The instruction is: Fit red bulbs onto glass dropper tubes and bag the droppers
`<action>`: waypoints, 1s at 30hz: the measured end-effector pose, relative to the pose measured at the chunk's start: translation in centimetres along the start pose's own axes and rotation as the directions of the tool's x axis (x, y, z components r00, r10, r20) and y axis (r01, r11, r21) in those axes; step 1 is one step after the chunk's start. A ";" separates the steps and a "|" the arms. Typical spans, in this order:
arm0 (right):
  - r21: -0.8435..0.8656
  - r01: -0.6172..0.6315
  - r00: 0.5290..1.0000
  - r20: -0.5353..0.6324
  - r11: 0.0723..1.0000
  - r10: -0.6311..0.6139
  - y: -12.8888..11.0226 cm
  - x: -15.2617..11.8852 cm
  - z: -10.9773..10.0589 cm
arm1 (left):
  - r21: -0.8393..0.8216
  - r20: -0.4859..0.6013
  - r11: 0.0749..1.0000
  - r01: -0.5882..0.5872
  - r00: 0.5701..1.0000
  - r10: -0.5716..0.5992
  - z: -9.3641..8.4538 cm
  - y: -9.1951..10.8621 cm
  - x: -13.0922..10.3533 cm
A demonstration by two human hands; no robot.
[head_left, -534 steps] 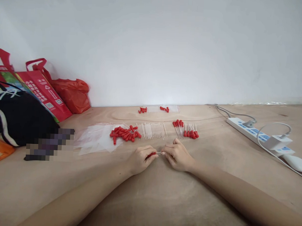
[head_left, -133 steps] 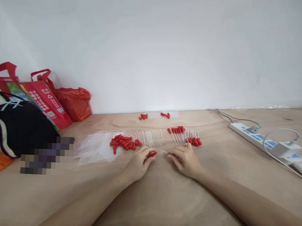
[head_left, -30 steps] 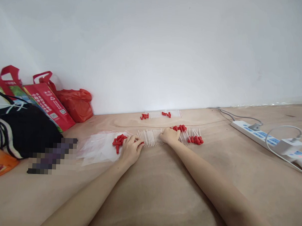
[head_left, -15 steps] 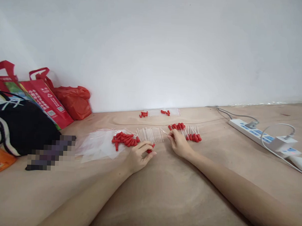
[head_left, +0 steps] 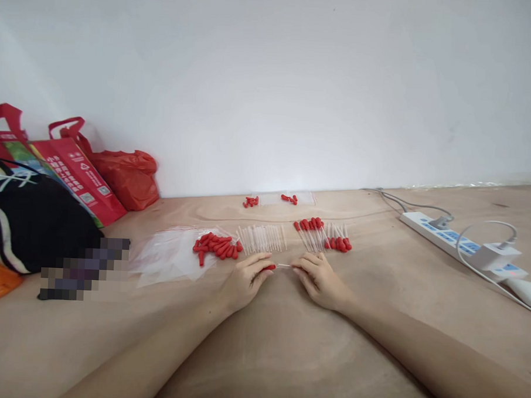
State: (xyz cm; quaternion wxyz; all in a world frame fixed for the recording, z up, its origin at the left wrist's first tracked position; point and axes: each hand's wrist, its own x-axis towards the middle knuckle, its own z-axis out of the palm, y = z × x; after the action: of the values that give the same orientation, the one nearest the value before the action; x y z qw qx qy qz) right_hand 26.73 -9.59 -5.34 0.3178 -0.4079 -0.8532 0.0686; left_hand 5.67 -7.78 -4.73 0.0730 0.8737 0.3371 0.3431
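Observation:
My left hand is closed on a red rubber dropper bulb, its end pointing right. Opposite it, my right hand pinches a thin clear dropper tube, whose tip lies close to the bulb; whether they touch I cannot tell. Beyond my hands lies a row of loose clear tubes. A pile of red bulbs sits left of that row. To the right lie several droppers with red bulbs on their tubes, some bulbs facing away and others toward me.
Flat clear plastic bags lie left of the bulb pile. A clear bag with bulbs and tubes rests near the wall. A white power strip with cables stands right. Red shopping bags and a black bag crowd the left.
My right hand has drawn a tube from the row toward me, bringing it level with the bulb in my left hand. My left hand has turned the bulb to face right.

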 end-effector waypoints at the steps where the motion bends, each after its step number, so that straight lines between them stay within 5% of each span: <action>1: -0.007 0.000 1.000 0.006 1.000 0.000 0.0 0.0 0.1 | -0.005 -0.002 1.000 -0.002 1.000 0.002 0.0 0.0 0.0; 15: 0.002 0.067 0.998 -0.009 0.998 -0.067 0.3 0.0 0.0 | -0.109 0.102 0.994 0.016 0.995 -0.005 -0.4 0.7 0.2; 30: -0.219 0.217 0.972 -0.035 0.951 -0.230 0.8 0.4 -0.2 | -0.096 0.173 0.995 -0.029 0.984 0.046 -0.2 0.5 0.1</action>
State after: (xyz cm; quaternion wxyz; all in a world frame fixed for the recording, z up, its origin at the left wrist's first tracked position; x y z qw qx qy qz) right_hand 27.17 -8.83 -5.29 0.3035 -0.3421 -0.8864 -0.0722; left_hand 5.85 -8.09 -4.39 0.1365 0.9023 0.2965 0.2817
